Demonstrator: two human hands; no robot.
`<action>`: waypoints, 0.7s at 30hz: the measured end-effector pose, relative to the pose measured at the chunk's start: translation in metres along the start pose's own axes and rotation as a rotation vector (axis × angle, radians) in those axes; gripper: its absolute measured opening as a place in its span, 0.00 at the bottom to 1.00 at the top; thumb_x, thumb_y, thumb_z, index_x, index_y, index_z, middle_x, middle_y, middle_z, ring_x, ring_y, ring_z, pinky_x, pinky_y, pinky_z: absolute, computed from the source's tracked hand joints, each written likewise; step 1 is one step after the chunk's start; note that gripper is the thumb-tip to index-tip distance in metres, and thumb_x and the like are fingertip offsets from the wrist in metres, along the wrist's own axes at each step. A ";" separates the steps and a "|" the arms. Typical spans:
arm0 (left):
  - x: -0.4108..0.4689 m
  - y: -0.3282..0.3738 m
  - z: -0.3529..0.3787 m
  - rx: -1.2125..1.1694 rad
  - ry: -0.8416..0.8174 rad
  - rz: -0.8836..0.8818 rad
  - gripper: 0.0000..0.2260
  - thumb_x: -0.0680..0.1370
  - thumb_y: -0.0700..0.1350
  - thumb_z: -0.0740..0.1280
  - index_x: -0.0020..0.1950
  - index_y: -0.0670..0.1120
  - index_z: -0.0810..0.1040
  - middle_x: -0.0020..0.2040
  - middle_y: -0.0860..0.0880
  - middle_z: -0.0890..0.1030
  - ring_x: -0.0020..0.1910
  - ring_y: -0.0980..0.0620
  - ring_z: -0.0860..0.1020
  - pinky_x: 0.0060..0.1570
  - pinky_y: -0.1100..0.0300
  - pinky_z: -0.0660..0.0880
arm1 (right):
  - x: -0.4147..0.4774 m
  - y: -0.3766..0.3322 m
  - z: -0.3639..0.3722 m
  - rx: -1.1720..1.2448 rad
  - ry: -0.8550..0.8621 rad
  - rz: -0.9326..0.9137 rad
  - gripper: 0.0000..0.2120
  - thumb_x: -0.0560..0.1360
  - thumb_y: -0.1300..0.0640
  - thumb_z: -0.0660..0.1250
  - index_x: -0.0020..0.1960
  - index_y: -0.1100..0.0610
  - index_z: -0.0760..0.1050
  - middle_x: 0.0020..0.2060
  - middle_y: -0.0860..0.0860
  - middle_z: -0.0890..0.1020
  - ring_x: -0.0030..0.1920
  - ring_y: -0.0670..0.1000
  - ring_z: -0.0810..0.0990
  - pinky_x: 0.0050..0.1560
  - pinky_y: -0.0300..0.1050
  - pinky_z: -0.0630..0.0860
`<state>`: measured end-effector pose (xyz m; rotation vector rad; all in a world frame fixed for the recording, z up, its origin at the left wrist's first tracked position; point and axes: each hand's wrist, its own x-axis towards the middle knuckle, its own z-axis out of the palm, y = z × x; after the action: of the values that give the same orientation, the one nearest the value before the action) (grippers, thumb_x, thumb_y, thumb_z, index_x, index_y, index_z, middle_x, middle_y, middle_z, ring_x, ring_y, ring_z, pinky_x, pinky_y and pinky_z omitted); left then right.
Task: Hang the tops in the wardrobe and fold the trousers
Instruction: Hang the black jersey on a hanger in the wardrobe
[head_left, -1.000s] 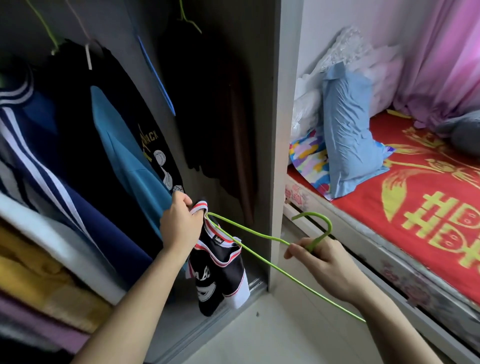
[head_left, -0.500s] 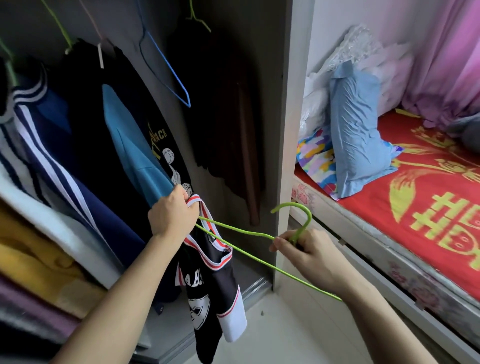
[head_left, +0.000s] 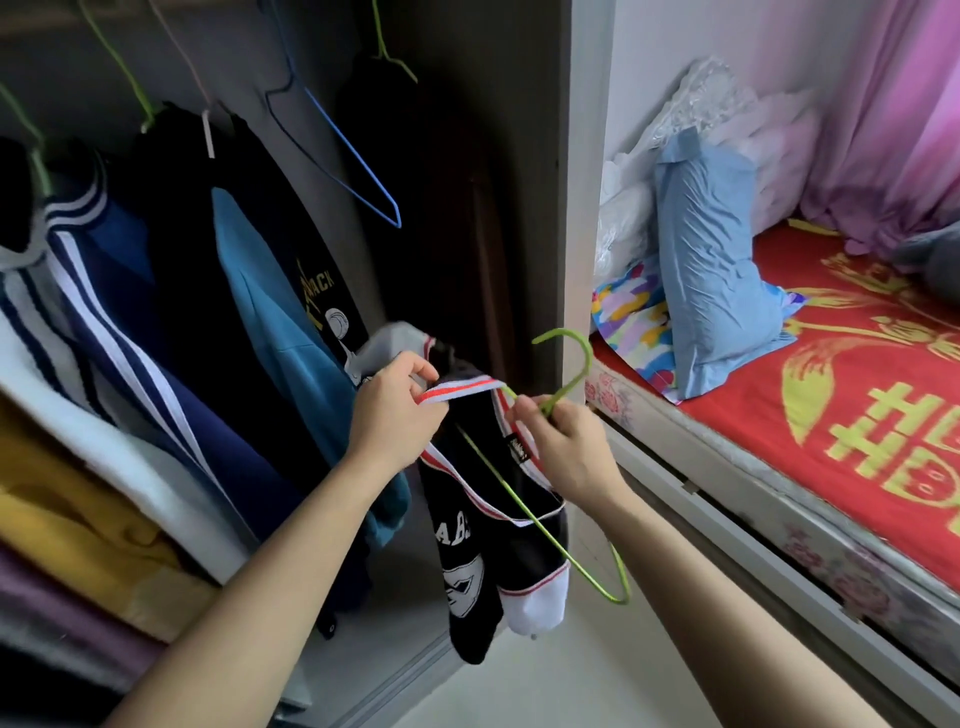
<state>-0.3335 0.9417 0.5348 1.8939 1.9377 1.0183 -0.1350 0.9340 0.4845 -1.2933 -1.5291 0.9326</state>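
At far left, a stack of folded clothes (head_left: 78, 525) (yellow, purple, white) was seen inside the wardrobe (head_left: 584, 156). Beside it, tops were hung on hangers: a navy jacket (head_left: 109, 312) w/ white stripes, then a black top (head_left: 270, 291) w/ a blue panel & yellow lettering. Further right an empty blue hanger (head_left: 358, 176) was hung, w/ a dark garment (head_left: 431, 218) behind it at the wardrobe's back.

Low in the opening, the left grip (head_left: 395, 410) was clenched on the red-and-white neck trim of a black jersey (head_left: 483, 551), the trim pinched btwn thumb & fingers. The jersey was held up clear of the floor (head_left: 571, 686), just in front of the wardrobe's open side, btwn the two hands. A white print & white sleeve ends were shown on its lower part. A green hanger (head_left: 588, 358) was passed partly through the neck opening: one arm was run down across the jersey to a bend past its right edge, the hook turned upward. The right grip (head_left: 566, 447) was closed round the hanger's neck just below the hook, close against the jersey's collar.

To the right, a bed (head_left: 857, 426) w/ a red, yellow-patterned sheet was seen. A blue pillow (head_left: 711, 270) was leaned at its head over a multicoloured cloth (head_left: 628, 317), and a pink curtain (head_left: 909, 104) was hung at far right.
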 end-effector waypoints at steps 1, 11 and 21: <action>0.001 0.000 -0.002 0.010 0.040 -0.010 0.09 0.73 0.44 0.71 0.41 0.55 0.72 0.25 0.55 0.75 0.30 0.58 0.74 0.30 0.63 0.65 | 0.000 -0.002 0.000 0.072 0.031 -0.035 0.15 0.83 0.49 0.61 0.41 0.49 0.81 0.23 0.46 0.74 0.26 0.43 0.70 0.29 0.39 0.63; -0.004 0.017 -0.014 -0.174 -0.349 0.096 0.12 0.69 0.60 0.74 0.50 0.60 0.79 0.37 0.54 0.81 0.35 0.58 0.79 0.39 0.59 0.76 | 0.018 -0.020 -0.011 0.049 -0.035 -0.124 0.16 0.83 0.48 0.60 0.45 0.52 0.81 0.37 0.53 0.82 0.37 0.49 0.80 0.40 0.42 0.74; 0.018 0.025 -0.025 0.370 -0.251 0.485 0.14 0.81 0.56 0.61 0.66 0.57 0.76 0.59 0.55 0.77 0.68 0.51 0.68 0.72 0.49 0.46 | 0.014 -0.025 -0.031 0.115 -0.216 -0.150 0.20 0.80 0.51 0.62 0.36 0.65 0.68 0.27 0.51 0.69 0.29 0.48 0.67 0.31 0.39 0.64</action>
<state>-0.3317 0.9490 0.5737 2.6361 1.6430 0.5002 -0.1135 0.9431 0.5198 -1.0073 -1.6861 1.0733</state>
